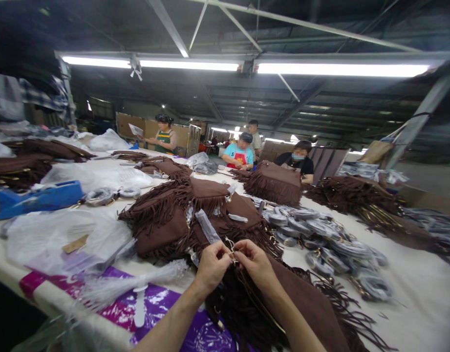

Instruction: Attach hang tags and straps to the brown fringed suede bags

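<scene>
My left hand point(212, 268) and my right hand point(257, 268) meet at the middle of the view, both with thumb and fingers pinched together. Between them a thin white string point(229, 244) loops up from the fingertips; its exact attachment is hidden. Right below lies a brown fringed bag point(312, 305), its gold zipper point(259, 303) running along the near side under my right wrist. A clear plastic-wrapped strip point(207, 227) rises just beyond my left hand. Past my fingers, several more brown fringed bags point(159, 227) are piled up.
To the right lie many coiled, plastic-wrapped straps point(327, 234). On the left are a blue tape dispenser point(39, 198), white plastic bags point(63, 239) and a bundle of clear strips point(137, 283) over purple plastic point(159, 305). Several people work across the table point(422, 298).
</scene>
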Tool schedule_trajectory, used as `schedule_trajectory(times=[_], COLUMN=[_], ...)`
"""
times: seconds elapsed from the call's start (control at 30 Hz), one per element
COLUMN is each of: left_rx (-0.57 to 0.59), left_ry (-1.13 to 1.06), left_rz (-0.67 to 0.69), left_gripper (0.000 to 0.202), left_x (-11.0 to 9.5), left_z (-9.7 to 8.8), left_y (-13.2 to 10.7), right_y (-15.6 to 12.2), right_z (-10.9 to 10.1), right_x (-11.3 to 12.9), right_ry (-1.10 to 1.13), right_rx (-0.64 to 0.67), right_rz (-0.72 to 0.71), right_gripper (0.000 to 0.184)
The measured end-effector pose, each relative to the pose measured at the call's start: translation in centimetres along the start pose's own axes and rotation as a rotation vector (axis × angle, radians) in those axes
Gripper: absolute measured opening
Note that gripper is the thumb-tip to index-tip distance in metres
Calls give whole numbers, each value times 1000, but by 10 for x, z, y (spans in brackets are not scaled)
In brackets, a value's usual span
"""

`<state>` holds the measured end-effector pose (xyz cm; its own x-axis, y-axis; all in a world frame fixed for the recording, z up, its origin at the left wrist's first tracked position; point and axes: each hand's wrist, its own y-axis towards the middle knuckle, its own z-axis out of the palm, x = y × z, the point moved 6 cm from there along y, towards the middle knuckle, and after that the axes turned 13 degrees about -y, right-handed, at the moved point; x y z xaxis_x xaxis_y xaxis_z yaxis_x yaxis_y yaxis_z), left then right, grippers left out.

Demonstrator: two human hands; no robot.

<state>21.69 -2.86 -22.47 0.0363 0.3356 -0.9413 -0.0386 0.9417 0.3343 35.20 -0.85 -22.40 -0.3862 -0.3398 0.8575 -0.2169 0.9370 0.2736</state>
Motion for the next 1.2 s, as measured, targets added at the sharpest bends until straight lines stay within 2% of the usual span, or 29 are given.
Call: schedule_trajectory(times=[0.13,0.27,0.37,0.47,0.53,0.63,0.73,0.87,0.93,1.07,1.2], left_rx=[41,128,178,190,192,207,262,333,357,408,404], left_ry=[-166,-363,-568,-773,-834,-867,-807,-573,-470,-267,-192], left_rz=[-59,-306,-407,-419,-423,-378,-312,-236,-162,-35,-28], left_gripper=[10,11,12,14,15,14,9,16,16,12,14], left_x=[6,13,11,7,5,-1,-9,-13,-17,-25,-24], left_z=[2,1,-1,-2,-2,-3,-1,6,9,15,20], left_y=[3,3,1,0,-1,-2,-2,-3,-4,-8,-11], right_y=[-7,-29,-48,-59,-61,-56,-50,-43,-38,-31,-31], right_z=[0,-3,-11,-18,-21,-31,-36,-27,-25,-22,-17], right_x=[5,21,28,29,28,28,36,60,64,54,40], right_ry=[-15,-38,-155,-288,-336,-386,-440,-566,-641,-663,-593], right_rx=[82,247,310,296,255,61,-96,-63,-81,-104,-166], right_rz=[-2,-82,-150,-233,-275,-238,-175,-280,-290,-249,-195], right_gripper=[20,14,26,22,22,17,15,13,9,6,15])
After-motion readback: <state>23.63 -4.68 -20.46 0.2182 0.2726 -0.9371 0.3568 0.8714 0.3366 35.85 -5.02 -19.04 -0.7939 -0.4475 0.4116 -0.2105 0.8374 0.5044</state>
